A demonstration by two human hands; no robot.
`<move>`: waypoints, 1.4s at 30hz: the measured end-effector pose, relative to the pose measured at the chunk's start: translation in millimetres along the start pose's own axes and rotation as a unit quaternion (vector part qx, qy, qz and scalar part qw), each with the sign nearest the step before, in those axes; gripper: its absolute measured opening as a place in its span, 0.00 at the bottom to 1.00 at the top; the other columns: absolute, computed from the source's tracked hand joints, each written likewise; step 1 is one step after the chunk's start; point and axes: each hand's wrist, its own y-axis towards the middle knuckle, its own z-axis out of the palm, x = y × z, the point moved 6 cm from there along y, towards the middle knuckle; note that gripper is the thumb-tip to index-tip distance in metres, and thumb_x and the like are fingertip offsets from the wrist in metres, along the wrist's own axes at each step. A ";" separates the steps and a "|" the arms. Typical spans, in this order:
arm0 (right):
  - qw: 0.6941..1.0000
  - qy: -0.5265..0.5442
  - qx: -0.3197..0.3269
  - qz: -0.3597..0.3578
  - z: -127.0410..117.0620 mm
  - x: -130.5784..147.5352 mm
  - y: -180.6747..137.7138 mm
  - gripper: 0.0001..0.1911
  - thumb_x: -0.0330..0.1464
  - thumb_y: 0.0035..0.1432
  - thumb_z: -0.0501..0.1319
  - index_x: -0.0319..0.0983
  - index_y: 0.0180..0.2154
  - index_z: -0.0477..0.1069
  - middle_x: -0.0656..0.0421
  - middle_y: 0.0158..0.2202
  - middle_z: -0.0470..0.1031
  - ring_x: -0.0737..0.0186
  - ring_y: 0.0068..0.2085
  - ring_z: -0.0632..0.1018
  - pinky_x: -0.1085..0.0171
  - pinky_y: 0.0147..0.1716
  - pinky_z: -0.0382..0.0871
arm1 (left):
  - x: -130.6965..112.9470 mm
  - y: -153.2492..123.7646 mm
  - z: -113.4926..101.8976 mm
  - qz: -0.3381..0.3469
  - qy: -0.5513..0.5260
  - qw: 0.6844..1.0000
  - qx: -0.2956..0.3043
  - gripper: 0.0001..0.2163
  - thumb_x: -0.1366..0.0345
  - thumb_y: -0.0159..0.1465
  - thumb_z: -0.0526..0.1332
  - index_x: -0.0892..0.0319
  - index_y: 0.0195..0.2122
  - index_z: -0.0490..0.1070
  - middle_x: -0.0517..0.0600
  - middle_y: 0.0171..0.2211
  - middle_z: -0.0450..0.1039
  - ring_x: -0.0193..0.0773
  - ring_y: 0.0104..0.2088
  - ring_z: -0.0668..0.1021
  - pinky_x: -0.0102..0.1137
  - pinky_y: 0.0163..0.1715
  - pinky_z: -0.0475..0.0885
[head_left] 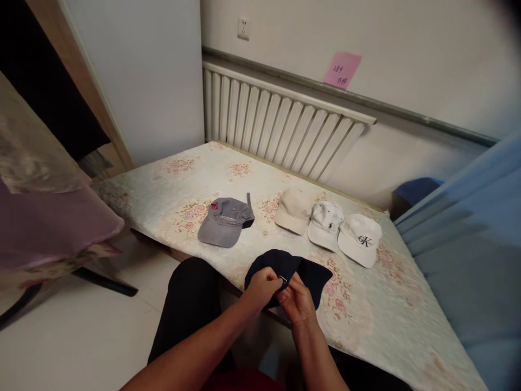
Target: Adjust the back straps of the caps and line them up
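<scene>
A dark navy cap (pixel 285 266) lies at the near edge of the flowered mattress (pixel 183 179). My left hand (pixel 262 287) is closed on the cap's back strap. My right hand (pixel 299 298) pinches the same strap beside a small metal buckle (pixel 283 280). Both hands meet at the rear of the cap, and its brim points away to the right. Further back lie a grey cap (pixel 226 220), a beige cap (pixel 293 210), a white cap with a small emblem (pixel 324 224) and a white cap with black letters (pixel 360 239).
A white radiator (pixel 280 125) runs along the wall behind the mattress, with a pink note (pixel 342 69) above it. Blue fabric (pixel 468 244) hangs at the right. A pillow and bedding (pixel 49 217) sit at the left. My dark-trousered knee (pixel 191 304) is by the mattress edge.
</scene>
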 end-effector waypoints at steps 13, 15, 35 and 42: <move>0.998 -0.061 -0.021 -0.011 4.5 0.6 -3.0 0.12 0.27 0.45 0.67 0.39 0.35 0.72 0.64 0.22 0.72 0.71 0.20 0.70 0.73 0.17 0.63 | 6.1 4.0 -2.7 0.035 0.005 0.999 -0.022 0.09 0.63 0.52 0.60 0.58 0.21 0.59 0.40 0.16 0.59 0.29 0.20 0.64 0.26 0.21 0.58; 0.997 -0.077 -0.022 -0.015 6.4 1.7 -3.8 0.12 0.28 0.45 0.67 0.39 0.35 0.72 0.65 0.21 0.71 0.72 0.18 0.69 0.73 0.16 0.62 | 5.7 4.3 -3.0 0.036 0.010 0.999 -0.021 0.09 0.63 0.52 0.60 0.58 0.21 0.59 0.40 0.16 0.59 0.29 0.20 0.65 0.26 0.21 0.58; 0.962 -0.241 -0.117 -0.061 -0.1 17.7 -9.3 0.12 0.35 0.40 0.71 0.35 0.25 0.73 0.63 0.18 0.73 0.70 0.20 0.72 0.72 0.19 0.65 | -3.5 2.2 -15.2 0.124 0.099 0.986 -0.055 0.03 0.68 0.55 0.54 0.58 0.25 0.62 0.43 0.22 0.64 0.32 0.25 0.69 0.28 0.27 0.63; 0.974 -0.173 -0.124 -0.078 9.1 35.6 -7.4 0.15 0.38 0.41 0.70 0.36 0.30 0.73 0.61 0.23 0.75 0.68 0.22 0.74 0.68 0.21 0.71 | -12.8 -18.4 -55.8 0.201 0.193 0.941 -0.193 0.10 0.60 0.64 0.48 0.58 0.36 0.65 0.51 0.36 0.67 0.41 0.41 0.71 0.38 0.44 0.66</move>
